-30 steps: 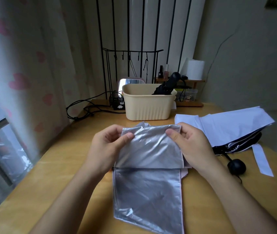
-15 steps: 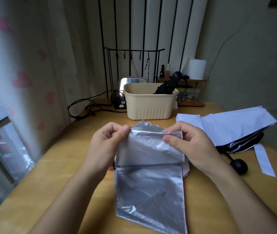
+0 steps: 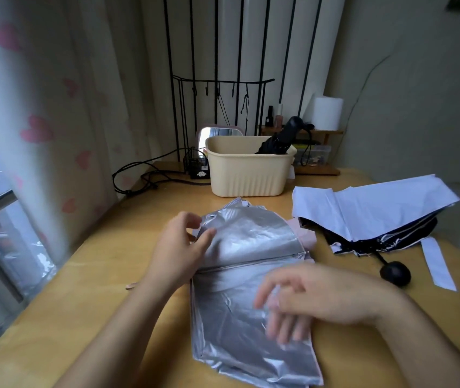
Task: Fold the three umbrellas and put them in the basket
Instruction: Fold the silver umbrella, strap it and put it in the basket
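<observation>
Canopy of the silver umbrella (image 3: 251, 242), flat on the desk (image 3: 97, 289) near the basket (image 3: 248, 175), looks thin, limp and slick, best held at its ribs; left hand (image 3: 178, 250) pinches its edge, right hand (image 3: 315, 296) hovers blurred, fingers (image 3: 283, 330) spread.

The right hand (image 3: 315, 301) has let go of the silver umbrella (image 3: 251, 275).

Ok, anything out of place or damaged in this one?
Nothing damaged or spilled. The black umbrella leans in the basket, handle poking above the rim; the white umbrella sprawls unfolded on the table, strap trailing.
</observation>
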